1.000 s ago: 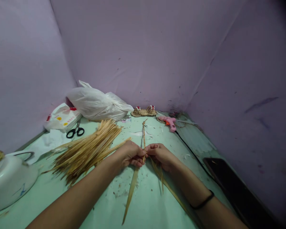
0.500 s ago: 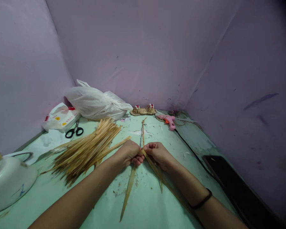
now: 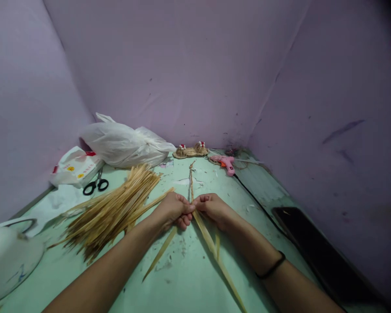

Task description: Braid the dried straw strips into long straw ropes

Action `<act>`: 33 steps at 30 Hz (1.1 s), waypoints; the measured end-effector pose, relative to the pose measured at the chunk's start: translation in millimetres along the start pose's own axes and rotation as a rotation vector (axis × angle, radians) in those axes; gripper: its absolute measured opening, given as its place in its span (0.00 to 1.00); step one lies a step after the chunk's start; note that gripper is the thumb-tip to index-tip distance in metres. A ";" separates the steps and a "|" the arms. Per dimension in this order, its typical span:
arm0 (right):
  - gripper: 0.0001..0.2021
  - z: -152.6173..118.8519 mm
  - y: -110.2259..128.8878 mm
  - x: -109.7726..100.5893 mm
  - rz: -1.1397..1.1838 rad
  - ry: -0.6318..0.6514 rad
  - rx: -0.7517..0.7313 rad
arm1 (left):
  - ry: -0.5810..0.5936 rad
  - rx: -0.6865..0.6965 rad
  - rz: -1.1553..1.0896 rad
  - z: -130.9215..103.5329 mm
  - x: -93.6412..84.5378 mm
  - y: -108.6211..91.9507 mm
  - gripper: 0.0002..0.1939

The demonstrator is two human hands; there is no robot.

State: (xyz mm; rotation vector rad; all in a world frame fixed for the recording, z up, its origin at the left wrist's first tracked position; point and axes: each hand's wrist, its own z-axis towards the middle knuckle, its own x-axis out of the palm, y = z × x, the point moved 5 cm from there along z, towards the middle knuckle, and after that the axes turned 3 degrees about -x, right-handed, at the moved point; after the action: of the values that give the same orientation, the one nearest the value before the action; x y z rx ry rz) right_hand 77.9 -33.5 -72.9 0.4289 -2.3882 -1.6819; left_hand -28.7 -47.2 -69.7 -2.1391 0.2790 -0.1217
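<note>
Strip (image 3: 160,253) farther left (left hand (image 3: 176,211) against right hand (image 3: 214,210))

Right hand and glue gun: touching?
Apart. The head view shows bare green table between the right hand and the pink glue gun beyond it.

9–10 o'clock: straw bundle (image 3: 117,213) blocks my left hand (image 3: 174,212) | 1: bare table (image 3: 213,184) past my right hand (image 3: 215,210), up to glue gun (image 3: 228,165) | 3: black cord (image 3: 260,205) crosses | 6: room between trailing strips (image 3: 211,246)
</note>
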 end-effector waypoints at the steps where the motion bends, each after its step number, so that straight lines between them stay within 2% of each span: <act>1: 0.01 -0.1 -0.3 0.2 0.011 0.012 0.004 | -0.013 0.015 0.026 0.1 0.0 -0.3 0.07; 8: 0.04 1.4 -1.8 1.1 0.031 0.089 0.004 | -0.051 0.096 0.099 -1.0 0.5 -3.1 0.10; 10: 0.05 3.0 -2.7 -0.4 -0.001 0.073 -0.010 | -0.006 0.061 0.050 -1.7 -1.2 -3.3 0.10; 13: 0.05 4.3 -2.8 -1.6 -0.022 0.049 -0.037 | 0.095 -0.034 -0.044 -2.1 -3.4 -1.7 0.06; 15: 0.05 4.2 -1.7 -1.7 -0.017 0.033 -0.056 | 0.111 -0.067 -0.067 -1.2 -5.0 -0.8 0.04; 22: 0.05 3.6 2.3 0.6 -0.040 0.018 -0.127 | -0.055 -0.035 0.023 1.3 -3.8 -1.0 0.08; 25: 0.04 4.2 4.9 -1.5 -0.184 -0.009 -0.200 | -0.093 -0.061 0.058 -1.3 -0.7 -2.2 0.05; 28: 0.05 2.2 10.8 -6.7 -0.418 -0.073 -0.240 | -0.157 -0.063 0.029 -4.4 2.0 -4.6 0.08; 33: 0.08 -4.2 20.1 -14.7 -0.728 -0.179 -0.125 | -0.221 -0.018 0.014 -6.4 6.2 -8.9 0.11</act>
State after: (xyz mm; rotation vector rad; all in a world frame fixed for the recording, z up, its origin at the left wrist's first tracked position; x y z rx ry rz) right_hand 90.5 -25.9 -52.4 1.2956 -2.3786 -2.2077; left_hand -22.6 -49.2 -58.9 -2.1460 0.1655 0.1259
